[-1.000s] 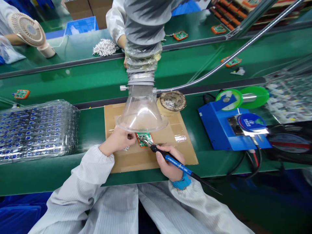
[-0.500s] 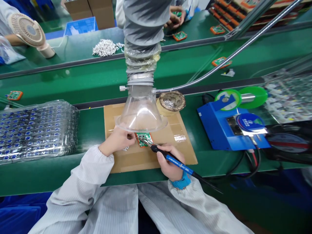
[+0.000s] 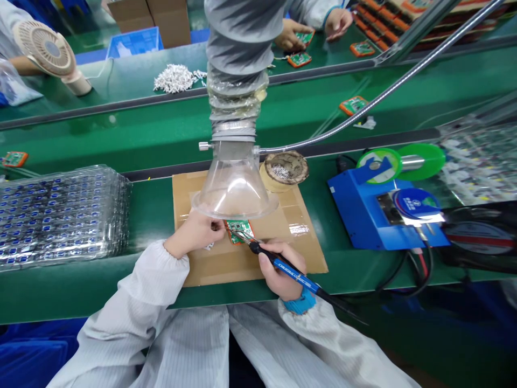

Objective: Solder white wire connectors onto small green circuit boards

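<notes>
A green circuit board (image 3: 241,233) with an orange edge lies on a cardboard sheet (image 3: 299,250), below a clear fume hood (image 3: 234,188). My right hand (image 3: 285,269) grips a blue and black soldering iron (image 3: 297,275) like a pen. Its metal tip reaches over the board's upper left part. Fingers pinched together, my left hand (image 3: 201,230) is at the board's left edge; what they hold is too small to make out. A small white piece (image 3: 209,246) shows just under that hand.
Clear trays (image 3: 64,215) are stacked at left. A tin of solder residue (image 3: 285,170) stands behind the cardboard. At right is a blue solder feeder (image 3: 359,210) with a green reel. A grey duct (image 3: 238,64) hangs centrally. Across the belt (image 3: 153,137), a co-worker's hands (image 3: 288,36) handle boards.
Boards and a white part on the belt have shifted left. The co-worker's hands have moved apart. My hands and the soldering iron are almost where they were.
</notes>
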Tool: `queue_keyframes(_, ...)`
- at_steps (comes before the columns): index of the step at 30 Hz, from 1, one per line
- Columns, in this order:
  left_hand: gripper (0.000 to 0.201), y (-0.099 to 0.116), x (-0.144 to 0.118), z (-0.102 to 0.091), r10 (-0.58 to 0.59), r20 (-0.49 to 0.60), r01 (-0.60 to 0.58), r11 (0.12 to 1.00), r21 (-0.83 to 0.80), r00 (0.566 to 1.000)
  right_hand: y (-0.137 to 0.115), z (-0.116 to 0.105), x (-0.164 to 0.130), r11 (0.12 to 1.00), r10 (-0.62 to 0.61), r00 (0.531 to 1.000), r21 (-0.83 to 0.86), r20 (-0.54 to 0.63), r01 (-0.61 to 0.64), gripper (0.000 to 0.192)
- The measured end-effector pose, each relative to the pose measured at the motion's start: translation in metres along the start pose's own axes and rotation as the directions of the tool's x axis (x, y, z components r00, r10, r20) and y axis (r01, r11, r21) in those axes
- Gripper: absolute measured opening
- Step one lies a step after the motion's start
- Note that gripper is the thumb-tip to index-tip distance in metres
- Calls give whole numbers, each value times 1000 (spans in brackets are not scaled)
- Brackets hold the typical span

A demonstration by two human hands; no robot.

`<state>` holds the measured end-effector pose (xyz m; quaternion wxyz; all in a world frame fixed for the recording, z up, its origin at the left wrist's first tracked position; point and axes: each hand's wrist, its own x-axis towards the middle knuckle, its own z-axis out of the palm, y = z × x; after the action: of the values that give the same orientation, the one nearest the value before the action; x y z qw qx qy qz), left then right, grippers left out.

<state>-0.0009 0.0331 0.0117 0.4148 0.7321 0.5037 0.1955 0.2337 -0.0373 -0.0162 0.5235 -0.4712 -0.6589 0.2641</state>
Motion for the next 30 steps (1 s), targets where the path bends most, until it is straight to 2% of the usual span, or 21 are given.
queue_keyframes(9,11,-2,1,0,25,-8,-25,999,40,1000,1,-1,-3,1000,29,999,1,-37,-29,6)
queue_keyframes(15,11,-3,1,1,20,-10,-19,998,58,1000,14,-14,1,994,106,967,11,-231,-106,11)
queue_keyframes(19,11,-3,1,0,1,1,-1,999,38,1000,28,-35,22,992,53,898,-81,-436,-97,21)
queue_keyframes(21,10,-3,0,-1,1,1,-1,999,46,1000,35,-43,36,991,22,875,-104,-483,-82,26)
queue_keyframes(23,10,-1,-1,0,5,10,-6,998,66,1000,41,-46,50,990,16,885,-114,-465,-78,31)
queue_keyframes(26,13,5,-6,5,-15,-23,19,985,174,1000,47,-43,64,982,28,931,-162,-364,-93,32)
queue_keyframes(28,18,10,-12,8,-54,-88,74,965,250,995,49,-40,66,980,42,945,-173,-324,-103,31)
queue_keyframes(30,19,14,-18,6,-120,-132,147,963,224,984,50,-39,62,981,50,939,-159,-340,-110,32)
